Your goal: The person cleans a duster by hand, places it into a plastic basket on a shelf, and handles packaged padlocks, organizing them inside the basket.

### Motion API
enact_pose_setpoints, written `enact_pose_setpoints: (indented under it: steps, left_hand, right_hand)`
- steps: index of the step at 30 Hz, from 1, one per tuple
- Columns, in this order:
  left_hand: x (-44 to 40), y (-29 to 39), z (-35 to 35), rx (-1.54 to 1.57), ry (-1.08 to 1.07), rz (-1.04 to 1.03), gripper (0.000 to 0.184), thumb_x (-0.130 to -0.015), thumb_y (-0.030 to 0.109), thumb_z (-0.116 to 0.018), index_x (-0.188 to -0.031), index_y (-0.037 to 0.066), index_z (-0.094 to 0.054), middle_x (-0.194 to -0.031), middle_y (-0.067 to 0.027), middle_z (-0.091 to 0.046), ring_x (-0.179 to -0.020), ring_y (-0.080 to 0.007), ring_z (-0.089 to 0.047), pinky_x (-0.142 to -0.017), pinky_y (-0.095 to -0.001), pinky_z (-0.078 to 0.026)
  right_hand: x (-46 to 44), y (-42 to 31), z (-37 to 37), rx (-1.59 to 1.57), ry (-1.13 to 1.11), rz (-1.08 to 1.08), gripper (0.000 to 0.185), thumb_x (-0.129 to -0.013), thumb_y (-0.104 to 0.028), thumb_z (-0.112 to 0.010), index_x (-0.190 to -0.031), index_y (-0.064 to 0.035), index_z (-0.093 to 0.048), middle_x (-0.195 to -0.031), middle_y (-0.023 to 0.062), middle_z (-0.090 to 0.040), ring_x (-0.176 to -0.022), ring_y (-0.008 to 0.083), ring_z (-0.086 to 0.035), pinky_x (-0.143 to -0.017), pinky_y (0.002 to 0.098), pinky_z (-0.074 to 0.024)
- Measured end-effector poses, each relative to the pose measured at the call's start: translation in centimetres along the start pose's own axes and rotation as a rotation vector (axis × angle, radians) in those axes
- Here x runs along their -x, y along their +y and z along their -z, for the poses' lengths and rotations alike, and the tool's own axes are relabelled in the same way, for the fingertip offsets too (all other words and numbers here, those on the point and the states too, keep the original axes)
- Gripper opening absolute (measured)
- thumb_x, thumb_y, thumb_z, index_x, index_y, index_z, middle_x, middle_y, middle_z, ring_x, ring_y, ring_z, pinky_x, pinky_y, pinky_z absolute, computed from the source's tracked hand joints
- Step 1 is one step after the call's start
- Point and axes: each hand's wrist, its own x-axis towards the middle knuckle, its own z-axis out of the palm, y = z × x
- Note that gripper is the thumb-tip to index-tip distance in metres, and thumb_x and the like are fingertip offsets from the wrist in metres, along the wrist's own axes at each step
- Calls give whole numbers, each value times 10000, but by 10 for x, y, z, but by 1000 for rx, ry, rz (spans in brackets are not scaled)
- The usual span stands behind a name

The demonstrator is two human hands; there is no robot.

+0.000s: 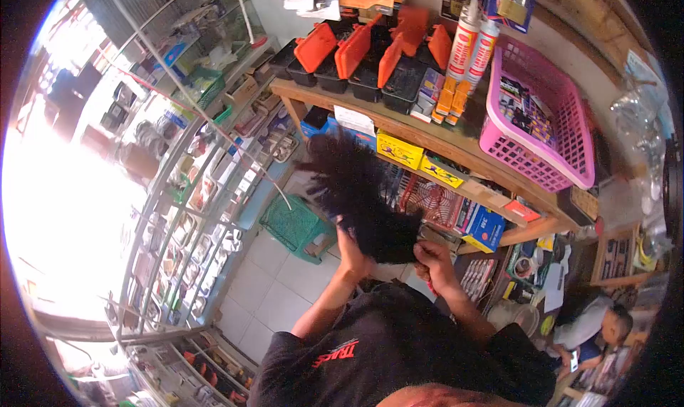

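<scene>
A dark, bushy feather duster (pixel 370 211) is held in front of my chest, its feathers fanning up and to the left. My left hand (pixel 351 256) grips the feathers from the near left side, with most of its fingers hidden behind them. At the lower right end of the duster, my right hand (pixel 434 263) is closed, its fingers curled in. A bit of red shows just below that hand; the handle itself is mostly hidden.
Ahead is a wooden shelf (pixel 427 125) with black bins with orange lids (pixel 356 47), sealant tubes (pixel 467 47) and a pink basket (pixel 541 143). A green stool (pixel 296 225) stands on the tiles. Glass display shelves (pixel 192 214) line the left. A person (pixel 591 328) sits at lower right.
</scene>
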Motion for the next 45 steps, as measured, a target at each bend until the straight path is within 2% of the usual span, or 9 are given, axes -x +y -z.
enact_pose_setpoints:
  steps: [6,9,17,19,23,30,37,42,45]
  left_hand:
    - [-3,40,3,11,-258,74,762,-905,657,-201,-1102,4,-542,-936,-172,-612,-885,-342,-614,-834,-469,-496]
    - [-4,43,7,27,-249,88,771,-912,642,-169,-1119,-11,-521,-912,-188,-610,-865,-372,-622,-840,-513,-493]
    - [-5,68,27,56,-248,74,638,-916,556,-330,-1281,48,-452,-972,-105,-582,-975,-312,-572,-960,-586,-391]
    - [-11,73,37,1,-218,46,624,-921,541,-336,-1298,57,-448,-972,-93,-582,-980,-298,-567,-958,-579,-395]
    - [-20,78,45,-51,-183,18,642,-946,582,-317,-1310,72,-455,-956,-81,-584,-931,-264,-566,-935,-551,-419]
    - [-28,81,46,20,-150,132,503,-910,607,-426,-1024,127,-525,-861,-37,-526,-753,-190,-480,-648,-352,-391]
    - [-46,63,57,-50,-261,146,273,-950,440,-490,-957,168,-517,-911,-7,-530,-788,-156,-485,-681,-325,-389]
    - [-41,63,15,-196,-276,103,164,-987,301,-462,-995,166,-556,-940,11,-557,-804,-138,-522,-751,-334,-420]
    - [-47,62,-10,-297,-358,-6,130,-977,230,-492,-992,122,-564,-941,1,-565,-836,-115,-531,-786,-316,-434]
  right_hand:
    - [-1,10,50,-779,-571,-418,407,-768,-489,-531,-580,-179,-347,-505,-70,-253,-380,83,-204,-358,245,-183]
    - [-8,2,64,-1252,-729,-387,375,-735,-438,-537,-571,-181,-319,-465,-70,-219,-379,77,-205,-355,262,-177]
    - [16,-89,121,-781,-236,151,318,-896,-314,-514,-674,-140,-367,-583,-32,-350,-423,69,-296,-373,236,-248]
    - [29,-131,108,-515,32,430,164,-924,-244,-533,-924,-83,-499,-689,-13,-461,-466,59,-353,-404,231,-309]
    - [39,-179,114,-72,438,584,591,-910,-100,-557,-1440,-81,-296,-886,52,-585,-593,84,-488,-496,233,-410]
    - [29,-233,147,327,565,633,566,-912,-112,-584,-1429,-126,-354,-800,33,-575,-709,88,-557,-591,231,-459]
    - [-7,-272,197,424,570,556,561,-905,-238,-626,-1370,-10,-411,-881,12,-594,-762,68,-550,-649,192,-446]
    - [2,-270,174,894,678,427,617,-892,-345,-619,-1343,25,-419,-1435,205,-374,-1359,261,-324,-1106,358,-248]
    - [31,-268,122,1454,1073,896,544,-898,-308,-606,-1321,-2,-455,-1371,183,-457,-1278,253,-432,-1044,353,-341]
